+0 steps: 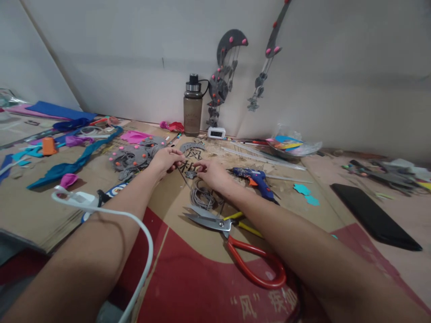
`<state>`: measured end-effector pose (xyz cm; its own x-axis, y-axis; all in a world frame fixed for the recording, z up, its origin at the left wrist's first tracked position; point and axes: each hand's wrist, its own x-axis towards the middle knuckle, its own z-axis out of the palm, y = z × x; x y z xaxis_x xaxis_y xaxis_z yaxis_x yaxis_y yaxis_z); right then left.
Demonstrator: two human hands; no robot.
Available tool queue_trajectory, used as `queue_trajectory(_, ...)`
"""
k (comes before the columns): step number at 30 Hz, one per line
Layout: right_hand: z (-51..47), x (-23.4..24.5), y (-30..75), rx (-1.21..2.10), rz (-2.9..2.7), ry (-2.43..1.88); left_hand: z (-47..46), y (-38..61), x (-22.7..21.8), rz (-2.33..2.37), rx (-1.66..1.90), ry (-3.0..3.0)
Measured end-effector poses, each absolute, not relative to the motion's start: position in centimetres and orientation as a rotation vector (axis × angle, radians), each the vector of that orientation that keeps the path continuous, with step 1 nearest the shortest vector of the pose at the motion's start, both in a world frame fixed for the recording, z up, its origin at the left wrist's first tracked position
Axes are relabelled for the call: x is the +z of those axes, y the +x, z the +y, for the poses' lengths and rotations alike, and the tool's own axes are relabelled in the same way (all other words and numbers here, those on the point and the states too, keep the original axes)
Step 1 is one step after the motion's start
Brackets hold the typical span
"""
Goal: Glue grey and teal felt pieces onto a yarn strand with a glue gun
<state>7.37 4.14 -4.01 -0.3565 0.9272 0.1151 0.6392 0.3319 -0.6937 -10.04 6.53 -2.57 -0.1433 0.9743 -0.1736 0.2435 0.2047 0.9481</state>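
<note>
My left hand (167, 160) is pinched over the cardboard, and a thin grey cord (184, 177) runs down from its fingertips. Close by on the right, my right hand (213, 174) has its fingers curled together; what they hold, if anything, is too small to make out. Just below and between the hands lies a small grey felt piece (190, 174). A coil of grey cord (202, 197) rests nearer to me, under the right wrist. Beyond the fingers is a grey felt crescent (192, 146). Grey felt shapes with pink and orange dots (133, 157) are heaped beside my left hand.
Large red-handled scissors (257, 264) lie partly open below my right forearm. A blue glue gun (257, 178) is right of that hand. A white cable (148, 242) crosses my left forearm. A bottle (193, 110) and small clock (216, 133) stand behind; a black phone (373, 215) lies right.
</note>
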Motion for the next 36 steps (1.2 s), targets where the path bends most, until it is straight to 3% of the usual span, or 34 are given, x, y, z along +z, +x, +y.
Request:
queue_trajectory(14, 4.5, -4.0, 7.3, 0.621, -2.324, -1.338, 6.9, -10.3, -3.2, 1.556, 1.036, 1.195)
queue_trajectory(24, 4.1, -5.2, 7.2, 0.587, -2.135, -1.233, 6.5, -10.0, -2.8, 1.573, 1.007, 1.193)
queue_trajectory(36, 4.6, -4.5, 7.3, 1.059, -1.833, -1.192, 6.7, -10.2, -2.9, 1.584, 1.003, 1.223)
